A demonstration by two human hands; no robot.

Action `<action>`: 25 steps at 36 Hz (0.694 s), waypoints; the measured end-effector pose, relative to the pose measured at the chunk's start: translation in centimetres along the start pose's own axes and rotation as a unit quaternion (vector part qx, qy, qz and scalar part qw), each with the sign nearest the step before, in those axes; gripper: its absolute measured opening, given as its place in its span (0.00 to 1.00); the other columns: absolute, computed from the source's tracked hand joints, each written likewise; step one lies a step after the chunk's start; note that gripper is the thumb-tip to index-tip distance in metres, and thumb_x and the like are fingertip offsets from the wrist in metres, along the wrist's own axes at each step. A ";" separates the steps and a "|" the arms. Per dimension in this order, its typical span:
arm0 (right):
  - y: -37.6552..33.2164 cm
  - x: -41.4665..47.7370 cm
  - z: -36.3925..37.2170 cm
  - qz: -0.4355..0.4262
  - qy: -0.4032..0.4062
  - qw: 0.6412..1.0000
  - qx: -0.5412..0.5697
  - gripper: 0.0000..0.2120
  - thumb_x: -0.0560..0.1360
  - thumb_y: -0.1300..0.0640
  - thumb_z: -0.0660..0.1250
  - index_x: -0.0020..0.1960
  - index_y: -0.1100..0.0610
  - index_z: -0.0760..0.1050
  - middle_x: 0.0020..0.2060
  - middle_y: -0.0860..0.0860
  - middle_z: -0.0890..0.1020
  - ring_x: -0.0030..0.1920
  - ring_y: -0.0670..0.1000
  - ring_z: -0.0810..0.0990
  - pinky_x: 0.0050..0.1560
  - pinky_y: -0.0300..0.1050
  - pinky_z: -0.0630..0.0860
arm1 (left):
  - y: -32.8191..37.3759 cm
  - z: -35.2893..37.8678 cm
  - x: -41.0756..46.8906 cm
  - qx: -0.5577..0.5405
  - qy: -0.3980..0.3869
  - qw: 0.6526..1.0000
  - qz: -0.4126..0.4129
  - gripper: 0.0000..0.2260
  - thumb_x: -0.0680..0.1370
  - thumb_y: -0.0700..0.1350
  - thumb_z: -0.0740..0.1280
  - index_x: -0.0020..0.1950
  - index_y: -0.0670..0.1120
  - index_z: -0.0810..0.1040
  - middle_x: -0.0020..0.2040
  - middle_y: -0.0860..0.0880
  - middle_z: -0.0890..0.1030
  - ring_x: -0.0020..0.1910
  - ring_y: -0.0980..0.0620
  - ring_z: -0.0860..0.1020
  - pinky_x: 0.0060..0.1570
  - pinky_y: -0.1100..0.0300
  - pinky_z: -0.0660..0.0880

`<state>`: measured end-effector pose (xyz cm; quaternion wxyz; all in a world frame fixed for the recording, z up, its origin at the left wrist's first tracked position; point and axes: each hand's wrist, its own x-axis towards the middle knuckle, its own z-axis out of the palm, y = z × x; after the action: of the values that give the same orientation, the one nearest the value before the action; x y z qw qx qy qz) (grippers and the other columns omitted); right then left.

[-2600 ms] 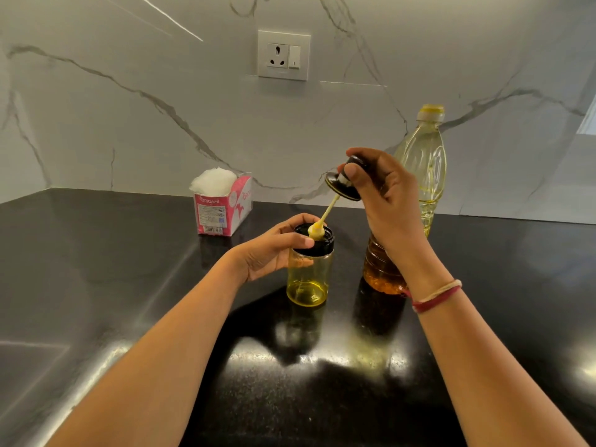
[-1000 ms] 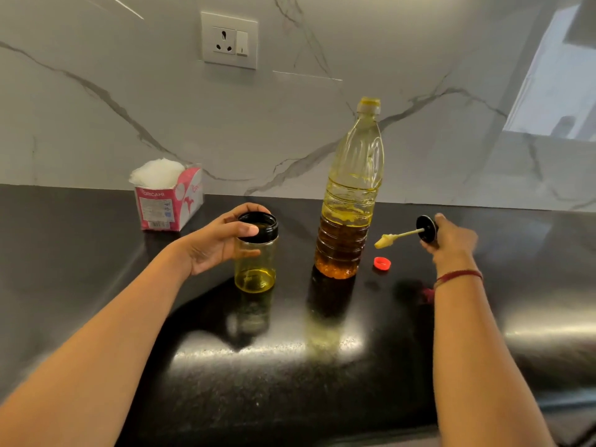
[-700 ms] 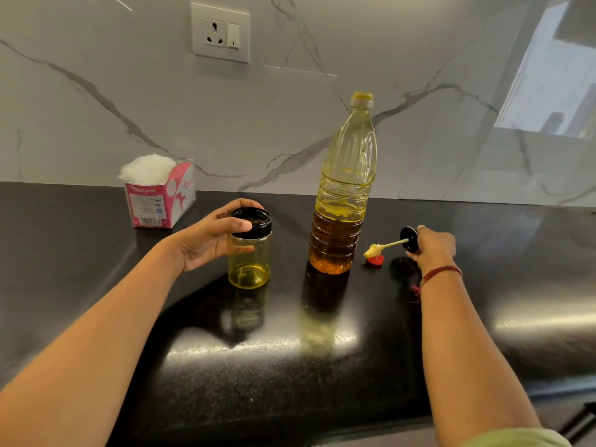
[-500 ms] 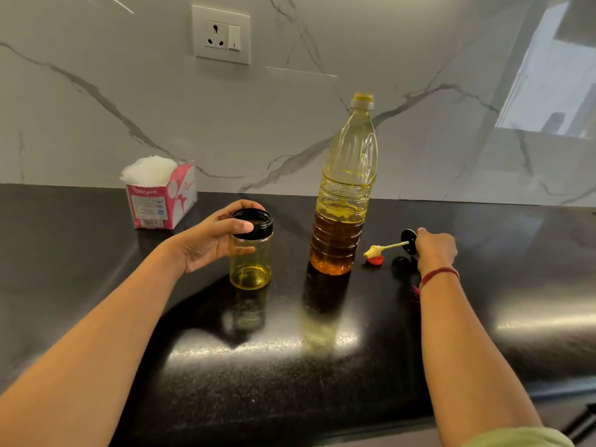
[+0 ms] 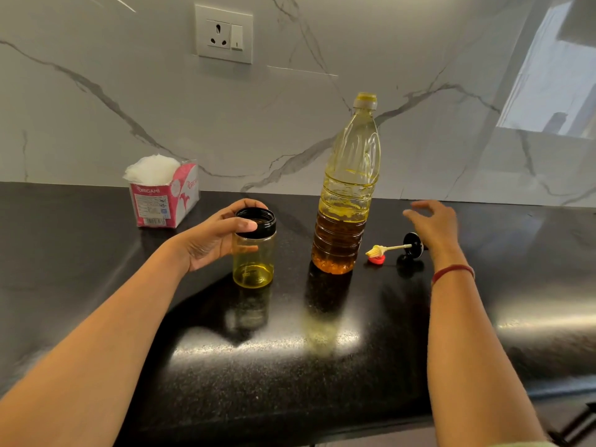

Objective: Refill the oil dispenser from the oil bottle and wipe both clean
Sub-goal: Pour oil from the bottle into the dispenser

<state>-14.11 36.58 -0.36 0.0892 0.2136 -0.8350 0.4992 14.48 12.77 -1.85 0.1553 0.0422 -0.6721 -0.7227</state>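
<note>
Dispenser (image 5: 254,250) stands lidless left of bottle (image 5: 346,195), nearly empty, gripped by left hand (image 5: 213,240). Right hand (image 5: 433,225) hovers, fingers spread, empty, over brush lid (image 5: 400,248) lying right of bottle. Pouring and wiping outstanding.

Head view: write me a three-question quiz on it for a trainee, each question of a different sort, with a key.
1. True or false: the left grip holds the dispenser.
2. The brush lid lies: A on the dispenser; B on the counter, right of the bottle; C inside the bottle.
3. What colour is the small cap by the brush tip?
Key: 1 true; 2 B; 3 red.
</note>
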 end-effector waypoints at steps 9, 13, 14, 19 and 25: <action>-2.4 -1.3 -0.5 -0.054 -0.296 0.903 -0.308 0.29 0.66 0.51 0.78 0.63 0.39 0.72 0.77 0.53 0.53 0.77 0.59 0.47 0.70 0.70 0.39 | 0.1 0.2 -0.1 0.010 -0.001 1.000 -0.001 0.36 0.49 0.55 0.85 0.55 0.52 0.80 0.60 0.45 0.79 0.56 0.47 0.81 0.51 0.53 0.81; -2.9 -1.9 0.2 -0.068 -0.292 0.885 -0.357 0.30 0.65 0.52 0.78 0.64 0.39 0.73 0.77 0.53 0.52 0.77 0.59 0.42 0.68 0.72 0.38 | 0.1 0.1 0.0 0.010 0.000 1.000 -0.001 0.35 0.49 0.55 0.85 0.54 0.53 0.81 0.60 0.45 0.80 0.56 0.47 0.82 0.51 0.54 0.81; -2.9 -2.0 0.4 -0.069 -0.292 0.882 -0.364 0.29 0.65 0.52 0.78 0.63 0.39 0.73 0.77 0.53 0.52 0.77 0.59 0.42 0.68 0.73 0.38 | 0.1 0.1 0.0 0.010 -0.001 1.000 -0.001 0.35 0.49 0.56 0.85 0.54 0.53 0.81 0.60 0.45 0.80 0.56 0.47 0.82 0.51 0.54 0.81; -3.0 -2.4 0.7 -0.074 -0.289 0.873 -0.386 0.21 0.67 0.52 0.77 0.58 0.41 0.77 0.75 0.53 0.59 0.76 0.60 0.49 0.67 0.74 0.39 | 0.0 -0.1 0.1 0.011 -0.003 1.000 -0.002 0.30 0.53 0.50 0.83 0.54 0.54 0.81 0.61 0.45 0.79 0.57 0.47 0.81 0.51 0.53 0.81; -2.7 -2.3 0.9 -0.056 -0.260 0.889 -0.372 0.13 0.69 0.56 0.75 0.47 0.43 0.75 0.70 0.55 0.67 0.72 0.62 0.61 0.69 0.74 0.41 | -0.1 -0.2 0.1 0.001 0.001 1.000 -0.003 0.22 0.60 0.47 0.75 0.54 0.53 0.80 0.61 0.44 0.78 0.58 0.46 0.80 0.51 0.53 0.81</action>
<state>-10.80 35.33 0.58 -0.0306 0.3336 -0.9394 0.0730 14.38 12.53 -1.94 0.1534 0.0454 -0.6728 -0.7223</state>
